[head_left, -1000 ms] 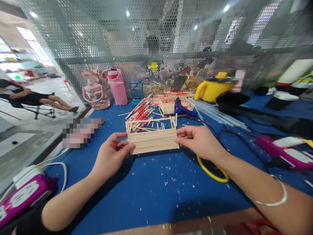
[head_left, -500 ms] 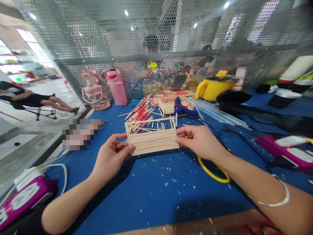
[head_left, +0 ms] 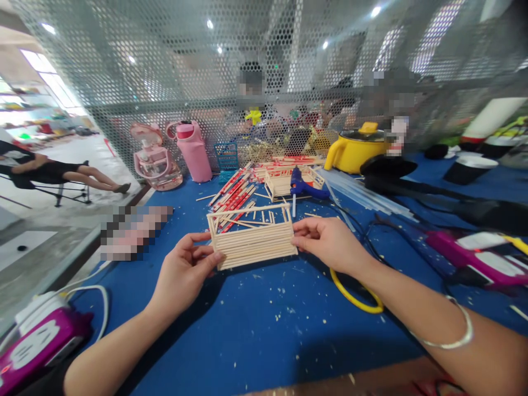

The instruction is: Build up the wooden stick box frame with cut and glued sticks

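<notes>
A small frame of pale wooden sticks (head_left: 256, 246) is held up between my two hands, its slatted face turned toward me and its upper part open. My left hand (head_left: 187, 264) pinches the left end, thumb in front. The right end is between the thumb and fingers of my right hand (head_left: 328, 242). Just beyond lie wooden sticks in red-and-white wrappers (head_left: 234, 201) and short loose pieces. A blue glue gun (head_left: 305, 186) rests against a second stick frame (head_left: 278, 184) behind.
At the back stand a pink bottle (head_left: 193, 151), a clear pink jug (head_left: 154, 162) and a yellow pot (head_left: 355, 151). Clear glue sticks (head_left: 367, 192) lie right of centre. Purple power strips (head_left: 45, 341) sit at both sides, with cables. A perforated metal screen (head_left: 185, 66) rises behind.
The whole view has shifted slightly, so things appear a little further left. Both hands keep their hold on the stick frame, which is tilted slightly more.
</notes>
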Demonstrator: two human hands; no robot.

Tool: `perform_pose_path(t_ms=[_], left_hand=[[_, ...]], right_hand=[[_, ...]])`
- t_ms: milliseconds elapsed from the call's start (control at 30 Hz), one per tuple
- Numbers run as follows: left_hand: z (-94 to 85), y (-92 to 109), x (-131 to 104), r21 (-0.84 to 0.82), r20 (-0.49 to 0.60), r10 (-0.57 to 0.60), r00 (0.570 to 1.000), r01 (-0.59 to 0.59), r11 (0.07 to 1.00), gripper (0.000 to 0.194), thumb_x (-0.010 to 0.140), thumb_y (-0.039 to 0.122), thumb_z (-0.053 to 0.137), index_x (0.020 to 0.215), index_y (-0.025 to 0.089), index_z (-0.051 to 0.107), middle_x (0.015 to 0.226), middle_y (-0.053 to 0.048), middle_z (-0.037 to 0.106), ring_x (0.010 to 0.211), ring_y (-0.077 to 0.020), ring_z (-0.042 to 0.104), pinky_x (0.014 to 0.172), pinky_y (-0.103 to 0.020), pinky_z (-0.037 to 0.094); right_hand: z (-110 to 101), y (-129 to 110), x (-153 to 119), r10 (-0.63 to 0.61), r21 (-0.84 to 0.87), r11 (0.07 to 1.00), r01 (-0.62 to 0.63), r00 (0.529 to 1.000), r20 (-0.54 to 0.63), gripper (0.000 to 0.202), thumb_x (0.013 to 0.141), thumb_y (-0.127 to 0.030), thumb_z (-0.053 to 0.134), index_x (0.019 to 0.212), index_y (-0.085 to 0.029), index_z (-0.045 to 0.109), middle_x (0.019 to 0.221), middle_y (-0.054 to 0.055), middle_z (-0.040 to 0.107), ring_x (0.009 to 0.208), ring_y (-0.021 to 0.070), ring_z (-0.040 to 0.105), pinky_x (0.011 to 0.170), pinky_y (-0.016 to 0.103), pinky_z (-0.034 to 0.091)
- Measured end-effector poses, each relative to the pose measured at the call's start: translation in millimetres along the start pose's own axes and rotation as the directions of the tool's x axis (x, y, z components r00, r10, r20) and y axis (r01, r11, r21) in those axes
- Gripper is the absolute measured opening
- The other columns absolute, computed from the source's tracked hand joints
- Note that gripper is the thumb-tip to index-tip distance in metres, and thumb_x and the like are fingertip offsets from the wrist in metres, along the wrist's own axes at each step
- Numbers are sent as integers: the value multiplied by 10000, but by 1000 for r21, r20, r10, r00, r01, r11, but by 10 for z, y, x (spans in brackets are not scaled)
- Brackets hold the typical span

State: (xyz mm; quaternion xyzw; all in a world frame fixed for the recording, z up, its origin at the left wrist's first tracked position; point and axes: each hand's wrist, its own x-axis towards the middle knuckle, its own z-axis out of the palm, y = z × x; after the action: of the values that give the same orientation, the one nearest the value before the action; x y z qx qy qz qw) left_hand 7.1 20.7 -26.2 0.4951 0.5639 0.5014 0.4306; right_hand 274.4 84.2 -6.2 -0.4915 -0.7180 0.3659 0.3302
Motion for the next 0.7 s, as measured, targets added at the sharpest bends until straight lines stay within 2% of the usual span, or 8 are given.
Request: perform_pose_path(t_ms=[167,433,700], left_hand=[[15,-3,38,-6,13,38,999,-38,999,486,678,381,753,1040,184,494,717,19,667,548,-90,559,488,-185,447],[-28,-8,81,18,-6,91,996,-91,996,460,696,371,738,1043,183,501,714,25,659,538,-83,542,481,-189,443],[-20,19,48,4,9,55,998,-55,998,467,697,375,738,1049,184,498,717,32,654,562,-86,554,488,-186,445]], right_hand=[[-26,38,27,-70,-5,998,70,997,-26,193,702,-221,654,878,-172,716,674,23,716,574,143,646,563,273,535],[-8,23,16,-86,-23,996,85,995,-42,185,685,-245,679,854,-169,695,673,28,708,558,143,638,543,277,535],[9,47,26,-64,-25,998,63,997,-53,241,702,-270,660,909,-150,690,676,37,709,567,150,640,557,288,536]])
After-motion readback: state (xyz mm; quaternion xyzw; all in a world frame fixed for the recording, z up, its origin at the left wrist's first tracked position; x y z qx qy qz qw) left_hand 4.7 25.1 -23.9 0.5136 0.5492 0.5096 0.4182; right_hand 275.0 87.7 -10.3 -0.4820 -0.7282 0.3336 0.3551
